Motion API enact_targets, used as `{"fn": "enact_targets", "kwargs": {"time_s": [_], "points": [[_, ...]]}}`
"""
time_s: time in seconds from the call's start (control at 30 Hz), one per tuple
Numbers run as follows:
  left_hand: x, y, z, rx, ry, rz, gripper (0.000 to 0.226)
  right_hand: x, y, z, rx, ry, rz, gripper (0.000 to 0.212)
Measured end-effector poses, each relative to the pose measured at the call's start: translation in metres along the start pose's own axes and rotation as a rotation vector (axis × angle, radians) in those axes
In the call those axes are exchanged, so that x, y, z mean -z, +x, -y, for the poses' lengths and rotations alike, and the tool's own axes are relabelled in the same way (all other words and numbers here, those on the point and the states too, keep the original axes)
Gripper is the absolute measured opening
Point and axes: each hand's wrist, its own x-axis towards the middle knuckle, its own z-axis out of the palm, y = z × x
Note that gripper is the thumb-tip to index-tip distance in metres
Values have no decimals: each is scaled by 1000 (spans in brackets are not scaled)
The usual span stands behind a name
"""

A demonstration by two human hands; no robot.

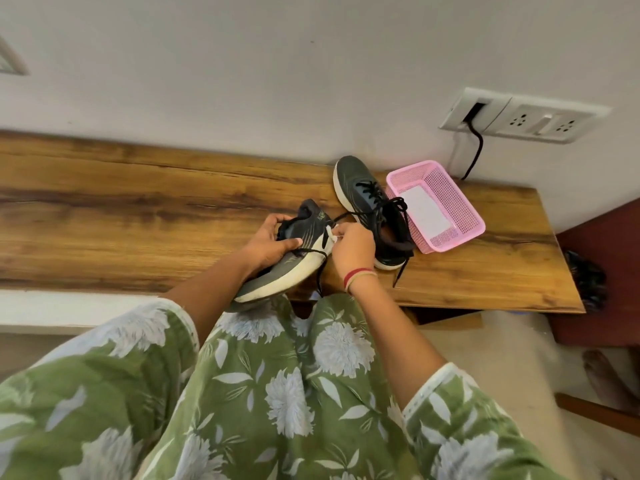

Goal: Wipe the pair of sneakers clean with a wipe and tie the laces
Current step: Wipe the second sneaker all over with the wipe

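Head view, risks:
- held sneaker (287,271) hangs past desk (138,220) front edge, over lap; weak one-hand grip could let it drop.
- loose lace (318,271) dangles by sole; wipe (330,235) could snag it.

Pose:
- left hand (273,244) grips sneaker at collar, fingers curled into opening, thumb on side.
- right hand (353,247) pinches small white wipe against white midsole.

Second sneaker (367,202) lies near desk's right end, laces undone, touching pink basket (450,242).
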Motion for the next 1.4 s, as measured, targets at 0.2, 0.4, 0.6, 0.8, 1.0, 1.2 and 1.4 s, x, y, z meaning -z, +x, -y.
{"fn": "enact_targets", "kwargs": {"time_s": [0.2, 0.4, 0.6, 0.8, 1.0, 1.2, 1.4], "points": [[0, -3, -2, -15, 12, 21, 52, 2, -79, 23, 24, 168, -30, 29], [-7, -5, -3, -35, 21, 36, 51, 53, -58, 3, 55, 294, 93, 25], [-8, -6, -4, -22, 28, 43, 50, 20, -17, 7, 35, 52, 25, 29], [-3, -6, -4, -19, 17, 30, 51, 6, -57, 20, 43, 15, 4, 29], [-6, -7, -3, -28, 40, 58, 51, 27, -103, 15, 98, 277, 168, 24], [-4, -4, 1, -14, 41, 68, 50, 38, -12, -18, -129, 274, -123, 24], [-1, 1, 1, -5, 10, 56, 49, 9, 34, -23, -55, 144, -5, 23]]}}
